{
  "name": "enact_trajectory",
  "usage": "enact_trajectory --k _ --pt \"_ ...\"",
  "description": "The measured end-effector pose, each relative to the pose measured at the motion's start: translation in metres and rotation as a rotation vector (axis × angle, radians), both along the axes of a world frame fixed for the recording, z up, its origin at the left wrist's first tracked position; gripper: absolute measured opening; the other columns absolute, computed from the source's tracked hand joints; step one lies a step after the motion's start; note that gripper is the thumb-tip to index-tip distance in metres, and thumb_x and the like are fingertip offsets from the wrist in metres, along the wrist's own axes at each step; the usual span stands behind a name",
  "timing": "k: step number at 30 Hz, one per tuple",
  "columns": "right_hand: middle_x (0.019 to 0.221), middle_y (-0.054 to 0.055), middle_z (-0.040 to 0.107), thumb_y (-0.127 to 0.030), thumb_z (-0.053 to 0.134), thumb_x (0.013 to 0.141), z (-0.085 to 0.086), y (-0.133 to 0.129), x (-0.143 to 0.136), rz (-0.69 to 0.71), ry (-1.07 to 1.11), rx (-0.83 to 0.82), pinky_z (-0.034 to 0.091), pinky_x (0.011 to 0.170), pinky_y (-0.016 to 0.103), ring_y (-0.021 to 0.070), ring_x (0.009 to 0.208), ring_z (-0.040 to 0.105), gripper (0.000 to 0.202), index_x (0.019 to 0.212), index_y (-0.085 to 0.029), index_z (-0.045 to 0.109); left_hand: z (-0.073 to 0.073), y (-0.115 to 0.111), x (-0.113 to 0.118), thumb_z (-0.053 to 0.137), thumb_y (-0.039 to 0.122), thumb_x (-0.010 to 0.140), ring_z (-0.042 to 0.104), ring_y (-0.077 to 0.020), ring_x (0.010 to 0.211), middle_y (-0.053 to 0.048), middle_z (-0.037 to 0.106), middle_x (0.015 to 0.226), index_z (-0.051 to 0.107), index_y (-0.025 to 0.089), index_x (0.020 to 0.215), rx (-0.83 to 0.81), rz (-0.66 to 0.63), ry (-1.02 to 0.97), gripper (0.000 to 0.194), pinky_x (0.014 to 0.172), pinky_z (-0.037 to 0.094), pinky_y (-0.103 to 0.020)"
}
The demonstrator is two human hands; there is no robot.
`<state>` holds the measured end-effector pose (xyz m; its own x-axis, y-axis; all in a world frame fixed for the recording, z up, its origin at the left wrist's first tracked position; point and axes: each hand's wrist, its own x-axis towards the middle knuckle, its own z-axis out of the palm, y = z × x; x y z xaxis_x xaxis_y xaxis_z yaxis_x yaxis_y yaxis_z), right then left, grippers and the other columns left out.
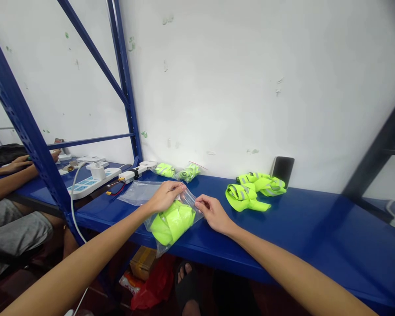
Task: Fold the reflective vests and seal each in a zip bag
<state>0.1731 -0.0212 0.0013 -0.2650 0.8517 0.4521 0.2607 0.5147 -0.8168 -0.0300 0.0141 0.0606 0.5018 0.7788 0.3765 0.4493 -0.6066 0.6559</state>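
Observation:
A clear plastic bag (160, 249) with a folded neon-yellow reflective item (173, 223) inside lies at the blue table's front edge. My left hand (166, 196) is closed on the bag's upper edge at its left part. At the right corner of the same edge, my right hand (213, 213) pinches the plastic between thumb and fingers. Another clear bag (138, 192) lies flat behind my left hand. Two packed yellow bundles (165, 170) (188, 173) rest by the wall. Loose yellow reflective pieces (242, 196) (270, 185) lie to the right.
A dark phone (283, 170) leans on the wall. White power strip (94, 181), cable and small fan (128, 175) are at left, beside a blue post (29, 127). Another person's hands (19, 164) are far left. Below are a cardboard box (143, 262) and red bag (156, 285).

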Motion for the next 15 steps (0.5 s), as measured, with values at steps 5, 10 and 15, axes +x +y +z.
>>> enact_trajectory --k 5,10,15 --pt "0.06 -0.004 0.046 -0.037 0.049 0.089 -0.003 0.002 -0.001 -0.035 -0.009 0.075 0.031 0.053 0.023 0.0101 0.054 0.04 0.024 0.082 -0.018 0.062 -0.004 0.001 0.005 0.036 0.042 0.093 0.058 -0.0154 0.059 -0.001 0.063 0.062 0.06 0.017 0.07 0.139 0.05 0.049 0.041 0.063 0.041 -0.025" --pt "0.056 -0.005 0.046 -0.047 0.053 0.084 -0.009 0.007 0.002 0.06 0.114 -0.231 0.034 0.044 0.022 0.0091 0.044 0.042 0.033 0.092 -0.016 0.062 -0.01 0.006 0.002 0.033 0.036 0.095 0.057 -0.0154 0.057 0.0 0.061 0.06 0.055 0.019 0.071 0.268 0.135 0.082 0.037 0.063 0.038 -0.025" --pt "0.062 -0.002 0.053 -0.044 0.061 0.079 -0.008 0.01 0.006 0.085 0.115 -0.31 0.041 0.05 0.023 0.0096 0.049 0.05 0.029 0.077 -0.015 0.06 -0.014 0.01 -0.008 0.033 0.039 0.095 0.058 -0.0166 0.06 -0.001 0.063 0.062 0.056 0.02 0.074 0.264 0.193 0.089 0.037 0.066 0.039 -0.026"
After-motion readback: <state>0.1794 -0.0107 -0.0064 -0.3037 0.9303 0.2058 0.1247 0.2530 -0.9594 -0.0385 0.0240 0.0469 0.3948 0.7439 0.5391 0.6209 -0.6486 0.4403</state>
